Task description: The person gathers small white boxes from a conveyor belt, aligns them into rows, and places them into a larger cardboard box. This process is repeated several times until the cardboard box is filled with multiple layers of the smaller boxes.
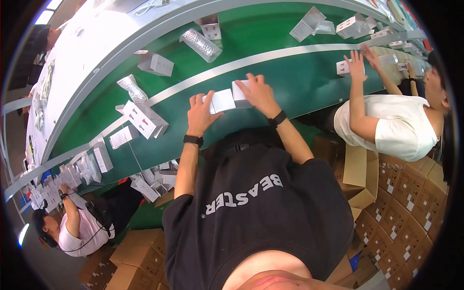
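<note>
Over the green bench in front of me, my left hand (201,115) grips a small white box (224,101) by its left side, thumb on the near edge and fingers curled over the far one. My right hand (259,94) holds a second white box (239,100), its fingers wrapped over the top and far side. The two boxes sit side by side, nearly touching. To the left of my hands lies a larger white box with printed pictures (143,119), tilted, and near it a flat white box (123,137).
A pale rail (261,55) runs along the green bench (299,77). Beyond it are a bubble-wrapped pack (201,45) and loose boxes (156,64). Co-workers sit at left (79,227) and right (386,121). Brown cartons (406,208) are stacked at right behind me.
</note>
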Demonstrator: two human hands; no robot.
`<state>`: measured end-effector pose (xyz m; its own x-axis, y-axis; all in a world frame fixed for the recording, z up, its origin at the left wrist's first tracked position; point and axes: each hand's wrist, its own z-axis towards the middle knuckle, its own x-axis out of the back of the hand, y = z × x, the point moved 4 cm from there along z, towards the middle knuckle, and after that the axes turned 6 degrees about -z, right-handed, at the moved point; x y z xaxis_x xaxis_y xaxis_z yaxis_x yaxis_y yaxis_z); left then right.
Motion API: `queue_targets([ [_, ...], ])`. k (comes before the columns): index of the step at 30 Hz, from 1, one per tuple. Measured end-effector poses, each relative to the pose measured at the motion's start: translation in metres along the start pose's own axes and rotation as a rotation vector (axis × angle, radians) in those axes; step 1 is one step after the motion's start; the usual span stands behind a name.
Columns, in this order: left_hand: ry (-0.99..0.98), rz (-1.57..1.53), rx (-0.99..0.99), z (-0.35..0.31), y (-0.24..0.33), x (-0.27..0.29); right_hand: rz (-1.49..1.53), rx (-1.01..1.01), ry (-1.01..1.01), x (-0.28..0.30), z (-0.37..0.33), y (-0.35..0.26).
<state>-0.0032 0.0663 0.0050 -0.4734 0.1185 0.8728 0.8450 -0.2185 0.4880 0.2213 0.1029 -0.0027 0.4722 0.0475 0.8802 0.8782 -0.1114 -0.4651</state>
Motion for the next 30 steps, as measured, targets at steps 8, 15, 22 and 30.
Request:
queue_targets([
  [8,0.017,-0.014,-0.019,-0.003,-0.001,0.003,0.098,0.111,-0.277,-0.01,-0.007,0.008],
  [15,-0.003,-0.015,-0.016,-0.011,-0.002,0.005,0.103,0.473,-0.317,0.003,-0.031,0.01],
  [22,0.045,0.09,-0.033,-0.025,-0.003,0.001,0.185,0.435,-0.202,0.016,-0.021,0.013],
  [30,0.046,0.158,-0.04,-0.027,-0.004,-0.007,-0.439,0.453,0.161,0.094,0.057,0.127],
])
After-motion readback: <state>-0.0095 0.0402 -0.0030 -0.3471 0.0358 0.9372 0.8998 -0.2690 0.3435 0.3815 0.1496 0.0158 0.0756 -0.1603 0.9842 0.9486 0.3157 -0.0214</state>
